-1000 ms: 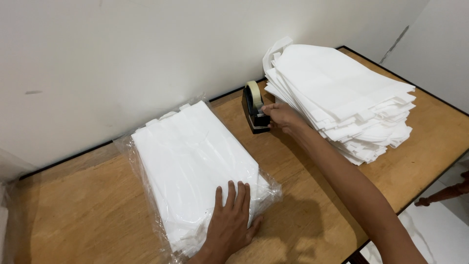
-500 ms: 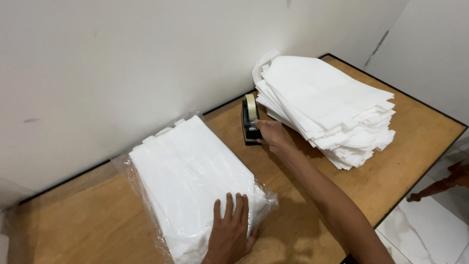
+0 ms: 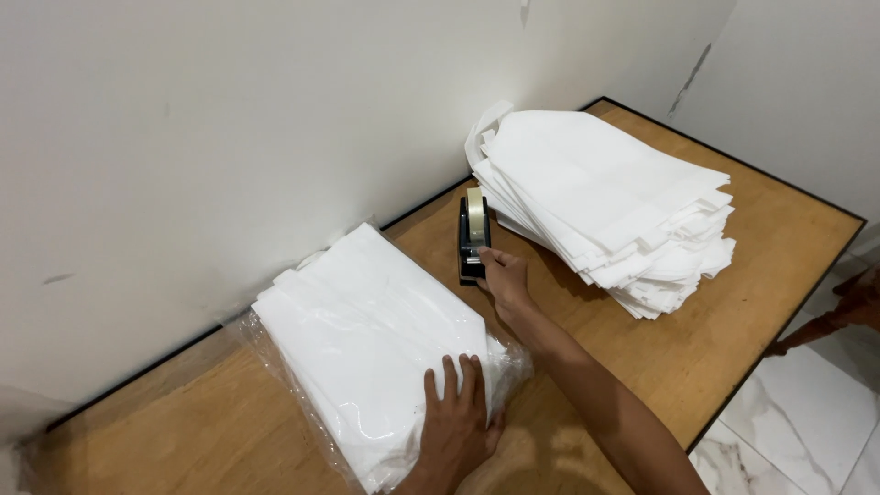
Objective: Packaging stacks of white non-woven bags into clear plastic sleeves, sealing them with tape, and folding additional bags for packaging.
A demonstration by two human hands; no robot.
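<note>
- Tape dispenser (image 3: 472,238): black, with a pale roll on its wheel, it stands on the table (image 3: 642,367) near the wall (image 3: 275,110), between the bagged pack (image 3: 367,339) and the loose stack (image 3: 610,206).
- Right hand (image 3: 502,277): in the head view it reaches across the table, and its fingertips (image 3: 483,258) rest at the near end of the dispenser. The fingers are curled there, but whether they pinch tape or only touch the dispenser cannot be told.
- Left hand (image 3: 454,426): it lies flat and open, fingers spread, and presses down on the near corner of the pack. It grasps nothing.
- Pack: white folded sheets in a clear plastic bag, lying at a slant on the left part of the table. The loose film puffs out at the near end just beside the left hand.
- Stack: many white folded pieces piled loosely at the far right corner, their edges fanned and uneven. It lies just beside the dispenser.
- Table: brown wood with a dark edge, pushed into a corner of the room. The grain shows bare between the pack and the stack.
- Wall: plain white, with a few scuffs and a crack near the corner.
- Floor (image 3: 807,431): pale marbled tiles show at the lower right, below the table edge.
- Another person's hand (image 3: 848,307) shows at the right border, well apart from the table things.
</note>
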